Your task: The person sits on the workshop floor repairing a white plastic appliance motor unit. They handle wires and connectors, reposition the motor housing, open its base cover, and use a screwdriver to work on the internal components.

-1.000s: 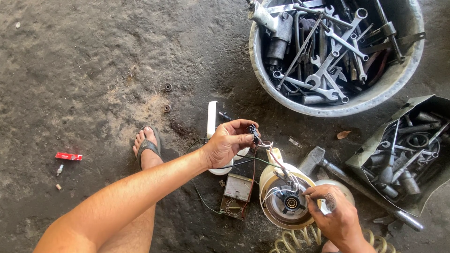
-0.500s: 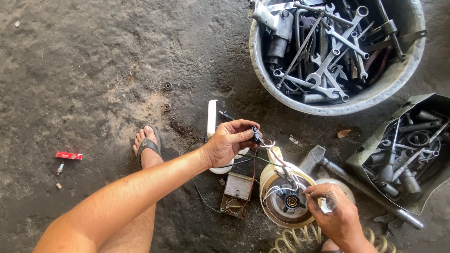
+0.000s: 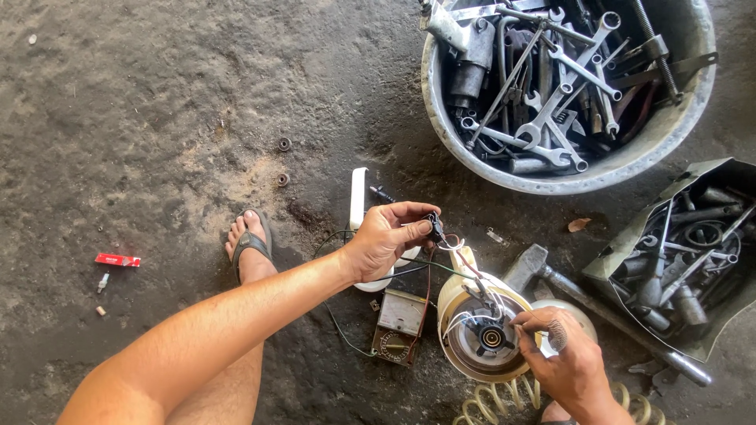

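Note:
My left hand (image 3: pixel 387 240) pinches a small black connector (image 3: pixel 432 227) from which thin red and white wires (image 3: pixel 465 267) run down into a round cream motor housing (image 3: pixel 482 330) standing on the ground. My right hand (image 3: pixel 561 354) rests on the right rim of that housing, fingertips pinched on fine wires beside its black centre hub (image 3: pixel 491 338). A small square timer part with a dial (image 3: pixel 399 323) lies just left of the housing.
A grey metal basin (image 3: pixel 630 161) full of wrenches stands at upper right. A flattened tin of sockets and bolts (image 3: pixel 685 267) and a hammer (image 3: pixel 543 267) lie on the right. My sandalled foot (image 3: pixel 250 245), a white plastic piece (image 3: pixel 358 197), a red packet (image 3: pixel 117 260) and a coiled hose (image 3: pixel 504 405) lie nearby.
My left hand has lifted the connector slightly up and left, pulling the wires tighter. My right hand stays on the housing rim.

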